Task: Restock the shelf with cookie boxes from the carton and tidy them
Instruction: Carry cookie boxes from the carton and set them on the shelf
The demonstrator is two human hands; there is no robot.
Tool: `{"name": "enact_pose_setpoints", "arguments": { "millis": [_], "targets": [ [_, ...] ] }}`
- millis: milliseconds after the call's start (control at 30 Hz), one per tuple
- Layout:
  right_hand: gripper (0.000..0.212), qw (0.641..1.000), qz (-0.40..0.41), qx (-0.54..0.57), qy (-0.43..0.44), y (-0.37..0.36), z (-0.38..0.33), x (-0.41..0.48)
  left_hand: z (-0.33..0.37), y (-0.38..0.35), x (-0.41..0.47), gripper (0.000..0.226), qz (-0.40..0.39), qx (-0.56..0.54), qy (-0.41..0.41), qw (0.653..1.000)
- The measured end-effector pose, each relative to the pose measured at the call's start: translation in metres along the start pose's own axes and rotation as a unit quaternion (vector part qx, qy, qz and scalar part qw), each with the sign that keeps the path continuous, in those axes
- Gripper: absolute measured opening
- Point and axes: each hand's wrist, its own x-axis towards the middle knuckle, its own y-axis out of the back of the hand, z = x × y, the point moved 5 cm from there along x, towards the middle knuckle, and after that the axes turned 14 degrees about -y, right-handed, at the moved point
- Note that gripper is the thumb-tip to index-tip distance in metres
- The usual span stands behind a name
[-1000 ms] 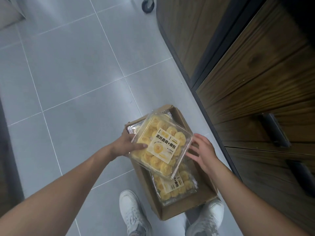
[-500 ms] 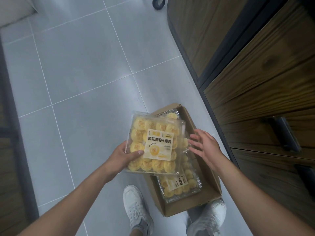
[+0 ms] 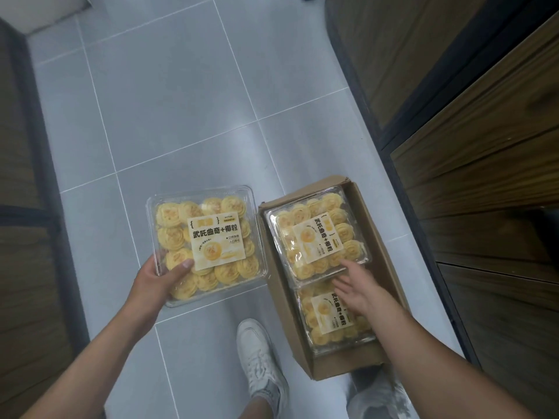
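Head view, looking down. The left hand (image 3: 157,279) grips the held cookie box (image 3: 208,243) at its near left corner: the thumb lies flat across the clear lid, and the other fingers pass beneath the box, out of sight. The box is carried level above the floor, to the left of the carton (image 3: 348,362) and apart from it, with its printed label facing up. The right hand (image 3: 360,291) reaches into the carton palm down, its fingers (image 3: 348,267) straight and slightly spread and clamped on nothing. The fingertips lie at the near edge of the far box (image 3: 317,234), and the palm is over the near box (image 3: 329,319); whether it presses on either lid cannot be told. The floor (image 3: 169,101) is of pale grey square tiles with light joints. A dark wood cabinet (image 3: 484,146) with black edging runs along the right side, and a dark shelf unit (image 3: 21,237) stands along the left edge. The brown cardboard carton stands open on the floor just beside the cabinet and holds the two clear plastic boxes end to end, the far one tilted slightly. Each of the three boxes is filled with rows of yellow swirled cookies under a pale label. A white shoe (image 3: 260,349) stands near the carton's left corner; a second shoe (image 3: 378,397), blurred, shows below the carton's near end.
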Motion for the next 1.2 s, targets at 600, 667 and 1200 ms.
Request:
{"name": "enact_pose_setpoints", "arguments": {
  "millis": [600,667,1200],
  "targets": [
    [0.048,0.997,0.024,0.054,0.043,0.01,-0.006,-0.022,0.016,0.005,-0.02,0.035,0.012,0.006,0.029,0.999],
    [0.047,0.997,0.02,0.043,0.063,0.016,-0.008,-0.032,0.025,0.001,-0.026,0.04,0.003,-0.003,0.031,1.0],
    [0.056,0.984,-0.026,-0.066,0.164,0.068,-0.019,-0.235,0.147,0.003,-0.109,0.049,0.003,-0.01,0.024,1.0]
  ]
}}
